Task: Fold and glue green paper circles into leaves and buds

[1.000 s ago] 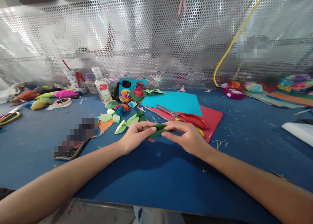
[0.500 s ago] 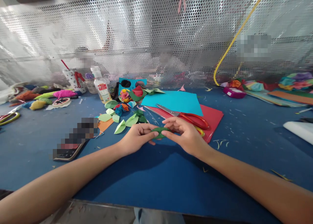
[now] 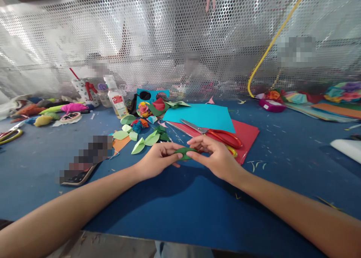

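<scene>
A dark green paper leaf [image 3: 185,152] is held just above the blue table, its two ends pinched between my hands. My left hand [image 3: 158,158] grips its left end with thumb and fingers. On the right end, my right hand [image 3: 213,154] presses with the thumb, the other fingers curled behind. Close beyond my right hand lie red-handled scissors [image 3: 222,136] on red paper [image 3: 248,136], with a blue sheet [image 3: 203,115] partly over it. Several light green paper leaves [image 3: 151,138] lie beyond my left hand.
A phone [image 3: 84,164] lies left of my hands. Behind it stand a glue bottle [image 3: 117,100] and a patterned cup [image 3: 84,92]. Yarn bundles [image 3: 50,109] lie far left. A perforated metal panel [image 3: 158,44] rises along the back. At right are a purple box [image 3: 272,105] and a white roll [image 3: 348,153].
Both hands keep their hold on the green leaf, almost unmoved. The view has shifted very slightly.
</scene>
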The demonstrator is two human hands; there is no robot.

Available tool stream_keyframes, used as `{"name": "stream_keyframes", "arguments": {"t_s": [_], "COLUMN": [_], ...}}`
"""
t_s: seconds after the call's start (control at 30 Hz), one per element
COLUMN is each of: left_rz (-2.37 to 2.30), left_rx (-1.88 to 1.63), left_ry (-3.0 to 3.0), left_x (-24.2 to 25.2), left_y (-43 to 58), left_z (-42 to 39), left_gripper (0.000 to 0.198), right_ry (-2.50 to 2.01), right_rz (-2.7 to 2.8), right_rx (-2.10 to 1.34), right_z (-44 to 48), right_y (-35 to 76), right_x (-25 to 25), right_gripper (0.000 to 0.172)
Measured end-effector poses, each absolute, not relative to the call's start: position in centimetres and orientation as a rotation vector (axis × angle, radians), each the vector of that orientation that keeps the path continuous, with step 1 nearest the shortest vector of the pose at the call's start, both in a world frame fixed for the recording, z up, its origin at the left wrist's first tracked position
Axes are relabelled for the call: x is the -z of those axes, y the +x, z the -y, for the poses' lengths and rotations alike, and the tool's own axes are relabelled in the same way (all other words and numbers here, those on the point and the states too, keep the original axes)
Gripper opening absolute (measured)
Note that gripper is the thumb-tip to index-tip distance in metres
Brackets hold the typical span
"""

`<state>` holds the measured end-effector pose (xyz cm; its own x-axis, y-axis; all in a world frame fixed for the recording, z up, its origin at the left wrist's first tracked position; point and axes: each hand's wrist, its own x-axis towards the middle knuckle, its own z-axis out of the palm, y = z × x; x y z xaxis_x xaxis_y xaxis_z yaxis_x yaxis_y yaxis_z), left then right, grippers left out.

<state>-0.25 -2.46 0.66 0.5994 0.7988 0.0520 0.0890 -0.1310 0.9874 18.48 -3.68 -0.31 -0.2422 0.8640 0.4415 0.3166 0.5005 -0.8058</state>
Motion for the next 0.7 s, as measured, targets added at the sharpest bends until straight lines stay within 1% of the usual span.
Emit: {"name": "stream_keyframes", "arguments": {"t_s": [0.2,0.5,0.63,0.7], "left_rz": [-0.753,-0.780,-0.821,-0.828], "left_rx": [-0.715,-0.591,-0.651,-0.704], "left_ry": [1.622,1.710,1.712,1.714], "left_x": [-0.73,-0.13,-0.48,-0.78], "left_y": [-0.31,-0.34,-0.32,-0.34], "left_z": [2.50,2.60,2.78,2.87], "left_gripper": [0.025,0.026,0.026,0.028], "right_ry": [-0.978,-0.891,-0.871,-0.889], "right_rz": [1.803,1.916,1.912,1.893], "right_rx": [-0.748,-0.772,-0.815,-0.848], "right_z": [3.75,4.14,4.31,4.35], "right_y": [18.51,18.39,18.31,18.23], "right_x": [0.25,0.46,0.37,0.28], "right_gripper": [0.020,0.017,0.018,0.021]}}
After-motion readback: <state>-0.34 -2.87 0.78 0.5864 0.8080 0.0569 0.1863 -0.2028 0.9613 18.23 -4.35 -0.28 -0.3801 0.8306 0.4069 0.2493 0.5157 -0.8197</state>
